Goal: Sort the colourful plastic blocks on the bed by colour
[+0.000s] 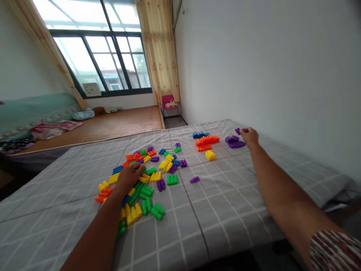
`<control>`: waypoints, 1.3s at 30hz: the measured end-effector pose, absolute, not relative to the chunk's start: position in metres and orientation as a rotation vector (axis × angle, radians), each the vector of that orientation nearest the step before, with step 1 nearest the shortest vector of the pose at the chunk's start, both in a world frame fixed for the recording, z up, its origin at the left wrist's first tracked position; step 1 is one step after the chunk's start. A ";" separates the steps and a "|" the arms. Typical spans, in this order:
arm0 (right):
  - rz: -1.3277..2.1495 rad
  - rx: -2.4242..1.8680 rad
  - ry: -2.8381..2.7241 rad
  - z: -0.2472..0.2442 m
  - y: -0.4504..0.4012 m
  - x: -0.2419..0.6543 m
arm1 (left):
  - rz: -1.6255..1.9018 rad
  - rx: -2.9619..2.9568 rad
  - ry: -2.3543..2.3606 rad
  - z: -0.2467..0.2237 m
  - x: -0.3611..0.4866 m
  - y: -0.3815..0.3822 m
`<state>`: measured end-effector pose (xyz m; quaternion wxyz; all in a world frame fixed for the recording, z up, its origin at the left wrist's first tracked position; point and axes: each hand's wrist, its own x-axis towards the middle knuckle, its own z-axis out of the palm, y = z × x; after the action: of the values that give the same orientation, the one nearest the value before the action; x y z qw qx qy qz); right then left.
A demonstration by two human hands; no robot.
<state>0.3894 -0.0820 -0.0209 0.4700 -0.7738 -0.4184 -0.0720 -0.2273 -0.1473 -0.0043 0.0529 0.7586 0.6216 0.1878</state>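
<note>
My right hand (250, 136) pinches a small purple toy building block (237, 131) at its fingertips, just above a stack of purple blocks (234, 142). On the left, my left hand (131, 175) lies over a mixed pile of toy blocks in yellow, green, orange, blue and purple. Its fingers look loosely stretched among the pieces, with their tips partly hard to make out. Near that hand are a yellow block (155, 176), a green block (172, 179) and a purple block (161, 184). A single purple block (194, 180) lies apart, right of the pile.
Grouped orange blocks (207, 140), blue blocks (200, 134) and a yellow group (210, 155) sit left of the purple stack. A grey checked cloth (180, 218) covers the surface. A white wall (254, 67) runs along the right; a pink chair (168, 101) stands far back.
</note>
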 end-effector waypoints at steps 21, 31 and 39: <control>-0.090 -2.242 -1.040 -0.052 -0.107 0.420 | 0.558 2.290 1.910 -0.003 -0.228 -0.147; -0.491 -1.620 -1.211 0.012 -0.107 0.321 | 0.584 2.332 1.903 0.000 -0.220 -0.157; -0.038 -1.180 -2.398 0.010 -0.081 0.119 | 0.628 2.360 1.869 -0.006 -0.220 -0.157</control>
<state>0.1194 -0.0810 0.0099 0.2321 -0.4293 -0.8727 -0.0138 -0.2200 -0.1569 -0.0064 0.0333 0.7670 0.6074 0.2042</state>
